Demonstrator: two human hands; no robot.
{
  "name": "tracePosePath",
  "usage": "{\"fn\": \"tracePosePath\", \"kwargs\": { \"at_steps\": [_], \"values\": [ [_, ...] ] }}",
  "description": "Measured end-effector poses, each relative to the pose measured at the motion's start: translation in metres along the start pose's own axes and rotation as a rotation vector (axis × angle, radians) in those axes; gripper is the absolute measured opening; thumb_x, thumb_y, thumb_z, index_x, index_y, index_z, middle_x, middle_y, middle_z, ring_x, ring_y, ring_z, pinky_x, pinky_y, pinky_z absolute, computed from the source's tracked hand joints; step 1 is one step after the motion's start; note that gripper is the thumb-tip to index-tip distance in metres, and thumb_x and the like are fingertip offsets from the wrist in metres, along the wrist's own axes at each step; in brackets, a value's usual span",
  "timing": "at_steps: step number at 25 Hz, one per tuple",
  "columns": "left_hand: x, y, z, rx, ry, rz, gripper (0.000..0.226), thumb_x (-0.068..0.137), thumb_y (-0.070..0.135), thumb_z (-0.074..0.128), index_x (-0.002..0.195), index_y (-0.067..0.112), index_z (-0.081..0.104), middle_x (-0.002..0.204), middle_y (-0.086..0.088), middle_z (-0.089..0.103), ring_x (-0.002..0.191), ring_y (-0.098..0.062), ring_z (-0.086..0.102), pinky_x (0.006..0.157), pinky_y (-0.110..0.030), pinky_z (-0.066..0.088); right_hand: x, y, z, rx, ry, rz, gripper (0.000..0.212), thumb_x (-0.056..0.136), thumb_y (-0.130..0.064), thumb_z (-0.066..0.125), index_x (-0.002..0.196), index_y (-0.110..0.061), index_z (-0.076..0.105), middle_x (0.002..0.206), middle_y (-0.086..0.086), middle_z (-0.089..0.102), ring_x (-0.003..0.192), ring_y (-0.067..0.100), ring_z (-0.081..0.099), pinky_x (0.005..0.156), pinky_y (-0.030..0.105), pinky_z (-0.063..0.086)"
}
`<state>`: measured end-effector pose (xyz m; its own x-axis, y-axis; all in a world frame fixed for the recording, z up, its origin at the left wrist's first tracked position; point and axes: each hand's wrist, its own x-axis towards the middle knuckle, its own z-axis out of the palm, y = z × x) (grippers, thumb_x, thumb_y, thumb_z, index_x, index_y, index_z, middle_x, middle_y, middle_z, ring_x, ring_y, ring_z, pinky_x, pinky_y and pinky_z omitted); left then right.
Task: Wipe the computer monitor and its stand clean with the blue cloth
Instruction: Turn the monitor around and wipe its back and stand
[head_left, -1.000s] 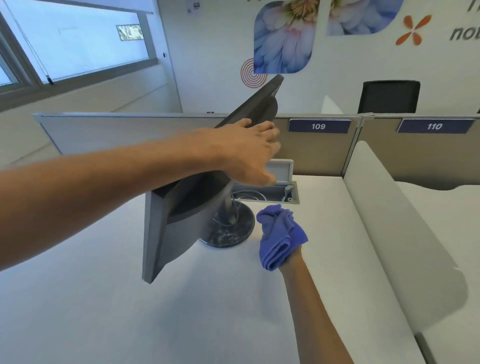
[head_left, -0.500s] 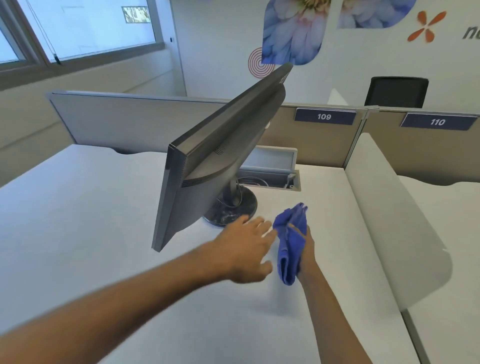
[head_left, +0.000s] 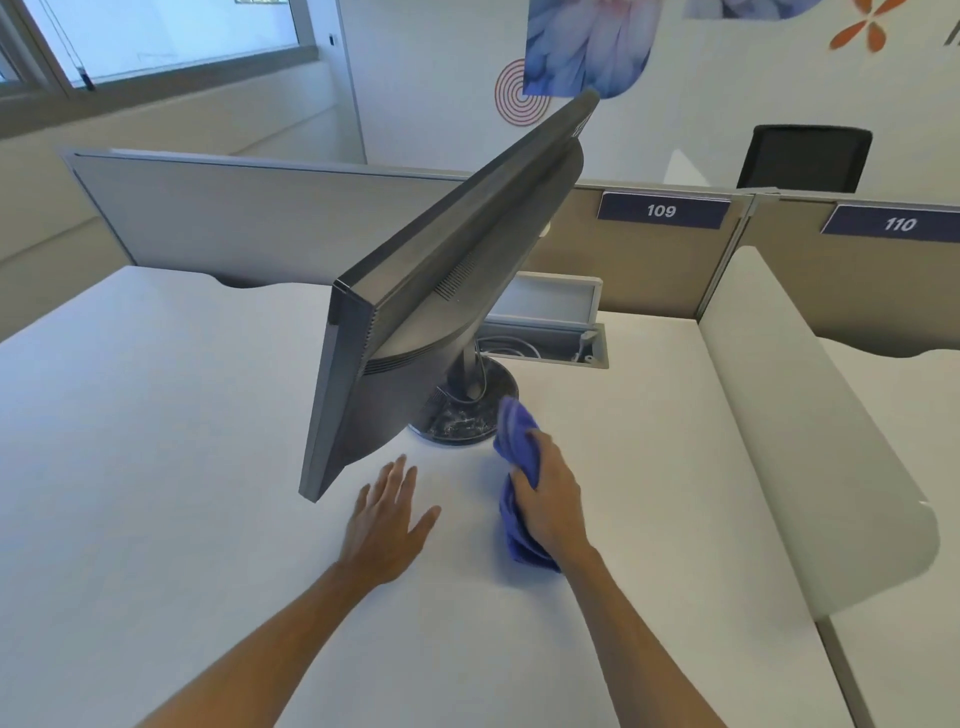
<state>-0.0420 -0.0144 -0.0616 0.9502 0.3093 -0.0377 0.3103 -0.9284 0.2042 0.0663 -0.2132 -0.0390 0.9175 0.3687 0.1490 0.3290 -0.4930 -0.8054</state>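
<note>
- Monitor (head_left: 415, 332) is sitting turned edge-on on the white desk (head_left: 156, 467), its dusty round stand (head_left: 467, 415) behind.
- Your right hand (head_left: 550, 499) is gripping the blue cloth (head_left: 511, 431) against the stand's rim.
- Your left hand (head_left: 387, 525) is lying spread, fingers straight.
- You are likely starting the stand; next, sweep around it.

Two bare forearms are seen, no sleeves reaching into view. Nothing is worn on the left hand (head_left: 387, 525) or the right hand (head_left: 551, 501): wrists and fingers are uncovered.
</note>
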Motion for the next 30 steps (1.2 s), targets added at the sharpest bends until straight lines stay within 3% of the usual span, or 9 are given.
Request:
{"fn": "tracePosePath", "kwargs": {
  "at_steps": [3, 6, 8, 12, 16, 19, 22, 30],
  "values": [
    [0.002, -0.015, 0.011, -0.002, 0.02, -0.022, 0.085, 0.086, 0.068, 0.008, 0.152, 0.016, 0.017, 0.16, 0.001, 0.009, 0.148, -0.019, 0.006, 0.117, -0.038, 0.006, 0.016, -0.017, 0.027, -0.352, -0.106, -0.202, 0.046, 0.094, -0.025, 0.051, 0.139, -0.027, 0.042, 0.152, -0.004, 0.036, 0.111, 0.025, 0.056, 0.086, 0.034, 0.047],
    [0.004, -0.02, 0.019, -0.064, 0.051, -0.029, 0.077, 0.09, 0.065, 0.012, 0.153, 0.02, 0.008, 0.156, 0.009, -0.003, 0.145, -0.01, -0.003, 0.117, -0.033, -0.001, 0.038, -0.038, 0.069, -0.49, -0.136, -0.324, 0.044, 0.095, -0.022, 0.055, 0.138, -0.025, 0.045, 0.151, 0.002, 0.039, 0.116, 0.03, 0.053, 0.087, 0.038, 0.051],
    [0.006, -0.022, 0.023, -0.069, 0.066, -0.008, 0.071, 0.093, 0.06, 0.013, 0.153, 0.022, 0.009, 0.157, 0.008, 0.0, 0.146, -0.01, -0.001, 0.116, -0.033, 0.0, 0.052, -0.055, 0.093, -0.548, -0.197, -0.373, 0.041, 0.096, -0.025, 0.054, 0.136, -0.019, 0.048, 0.149, 0.006, 0.041, 0.124, 0.032, 0.047, 0.095, 0.042, 0.048],
    [0.007, -0.027, 0.028, -0.101, 0.099, -0.019, 0.071, 0.093, 0.059, 0.013, 0.152, 0.02, 0.018, 0.159, 0.002, 0.016, 0.142, -0.005, 0.0, 0.116, -0.028, 0.0, 0.073, -0.072, 0.124, -0.723, -0.256, -0.324, 0.039, 0.1, -0.035, 0.045, 0.125, -0.01, 0.059, 0.141, 0.009, 0.05, 0.137, 0.029, 0.032, 0.11, 0.046, 0.031],
    [0.007, -0.029, 0.031, -0.116, 0.126, -0.01, 0.072, 0.092, 0.06, 0.018, 0.152, 0.02, 0.018, 0.157, 0.006, 0.013, 0.143, -0.005, 0.003, 0.116, -0.026, 0.001, 0.078, -0.062, 0.131, -0.702, -0.225, -0.248, 0.042, 0.098, -0.038, 0.045, 0.129, -0.011, 0.056, 0.145, 0.009, 0.045, 0.138, 0.03, 0.03, 0.111, 0.047, 0.028],
    [0.008, -0.031, 0.035, -0.101, 0.116, -0.015, 0.073, 0.093, 0.061, 0.019, 0.153, 0.02, 0.016, 0.158, 0.007, 0.011, 0.144, -0.007, 0.004, 0.117, -0.028, 0.002, 0.079, -0.05, 0.128, -0.674, -0.185, -0.248, 0.043, 0.095, -0.038, 0.051, 0.13, -0.014, 0.054, 0.143, 0.008, 0.047, 0.133, 0.03, 0.037, 0.106, 0.047, 0.034],
    [0.007, -0.033, 0.037, -0.05, 0.099, -0.028, 0.07, 0.095, 0.061, 0.017, 0.153, 0.023, 0.012, 0.16, 0.008, 0.005, 0.145, -0.005, -0.005, 0.116, -0.026, -0.006, 0.083, -0.035, 0.118, -0.656, -0.121, -0.223, 0.046, 0.091, -0.04, 0.054, 0.132, -0.02, 0.051, 0.138, 0.004, 0.052, 0.123, 0.028, 0.044, 0.098, 0.045, 0.042],
    [0.003, -0.029, 0.029, -0.067, 0.118, -0.016, 0.072, 0.094, 0.062, 0.015, 0.153, 0.022, 0.012, 0.16, 0.008, 0.003, 0.145, -0.004, -0.008, 0.116, -0.025, -0.009, 0.089, 0.001, 0.056, -0.74, -0.094, -0.132, 0.04, 0.094, -0.039, 0.049, 0.13, -0.021, 0.048, 0.132, 0.001, 0.055, 0.113, 0.029, 0.048, 0.09, 0.043, 0.043]
  ]
}}
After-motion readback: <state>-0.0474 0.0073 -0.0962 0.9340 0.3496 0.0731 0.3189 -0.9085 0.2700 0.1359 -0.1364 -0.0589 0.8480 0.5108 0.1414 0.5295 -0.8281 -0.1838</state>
